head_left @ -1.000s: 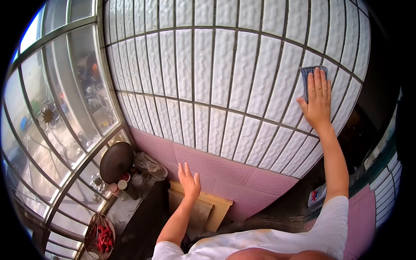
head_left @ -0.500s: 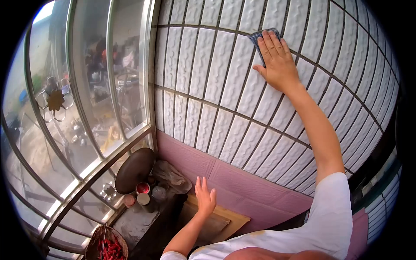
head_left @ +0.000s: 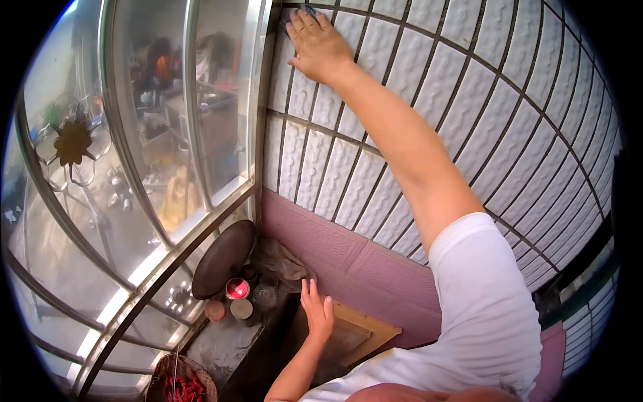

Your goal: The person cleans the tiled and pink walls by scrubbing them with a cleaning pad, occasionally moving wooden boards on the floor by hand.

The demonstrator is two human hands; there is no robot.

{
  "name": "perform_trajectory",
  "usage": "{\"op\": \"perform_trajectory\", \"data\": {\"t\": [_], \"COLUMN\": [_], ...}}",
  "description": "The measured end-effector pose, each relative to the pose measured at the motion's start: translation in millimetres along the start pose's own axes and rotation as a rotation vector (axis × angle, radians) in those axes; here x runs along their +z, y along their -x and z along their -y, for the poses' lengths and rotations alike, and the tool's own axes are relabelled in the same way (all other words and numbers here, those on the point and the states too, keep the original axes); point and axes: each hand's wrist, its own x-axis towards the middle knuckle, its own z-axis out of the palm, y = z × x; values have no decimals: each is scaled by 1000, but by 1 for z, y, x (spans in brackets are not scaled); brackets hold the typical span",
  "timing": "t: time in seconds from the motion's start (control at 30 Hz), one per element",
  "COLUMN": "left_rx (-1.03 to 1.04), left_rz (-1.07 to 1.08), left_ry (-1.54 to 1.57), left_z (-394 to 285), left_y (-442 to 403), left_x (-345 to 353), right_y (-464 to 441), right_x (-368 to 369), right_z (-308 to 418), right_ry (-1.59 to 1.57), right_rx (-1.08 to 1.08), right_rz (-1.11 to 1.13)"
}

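Observation:
My right hand (head_left: 317, 48) reaches up and presses a dark blue-grey cloth (head_left: 286, 28) against the white tiled wall (head_left: 375, 50), close to the window frame. Only the cloth's edges show past my fingers; the rest is covered by the hand. Lower down, my left hand (head_left: 317, 313) hangs in the air with its fingers stretched out and nothing in it. Behind it are a wooden board (head_left: 362, 325) and a crumpled plastic bag (head_left: 281, 260).
A barred metal window (head_left: 194, 231) runs along the left. On a dark ledge (head_left: 224, 352) stand a round dark pan lid or disc (head_left: 224, 260), several jars (head_left: 241, 309) and a red-topped tin (head_left: 237, 289). A basket of red chillies (head_left: 184, 387) sits at the bottom.
My right hand has slid the cloth leftward across the tiles to the window frame. The view has shifted slightly left. My left hand stays open in nearly the same place.

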Motion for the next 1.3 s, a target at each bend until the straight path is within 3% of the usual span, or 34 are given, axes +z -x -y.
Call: {"op": "perform_trajectory", "data": {"t": [0.23, 0.33, 0.43, 0.57, 0.6, 0.7, 0.8, 0.87, 0.97, 1.03, 1.17, 1.27, 1.3], "left_rx": [3, 19, 23, 23, 27, 30, 40, 48, 39, 66, 71, 76, 70], "left_rz": [-44, -68, -84, -85, -85, -72, -20, -26, -20, -12, 10, 50, 65], "left_ry": [-7, -28, -47, -84, -74, -51, -35, -27, -29, -39, -41, -6, 14], "left_z": [-3, -12, -12, -11, -12, -10, -9, -12, -15, -14, -19, -24, -27], "left_y": [6, 7, 8, 5, 3, -1, -1, -2, -1, -1, -5, -9, -10], "left_x": [-8, -20, -30, -36, -35, -25, -18, -18, -24, -26, -21, -7, -2], "right_y": [100, 135, 123, 47, 35, 50, 123, 182, 223, 206, 123, 141, 164], "right_x": [10, 5, 8, -22, -25, -15, -18, -16, -18, -25, -54, -46, -57], "right_z": [96, 99, 51, -69, -91, -76, -9, 21, 16, -20, -130, -138, -114], "right_ry": [-176, -246, -312, -74, -204, -20, -145, -237, -371, -409, 10, -57, -7], "right_rx": [-385, -513, -507, -48, 44, -12, -239, -406, -490, -461, 21, 87, 37], "right_rz": [191, 256, 234, -25, -20, -125, 113, 141, 164, 149, -55, -89, 75]}}
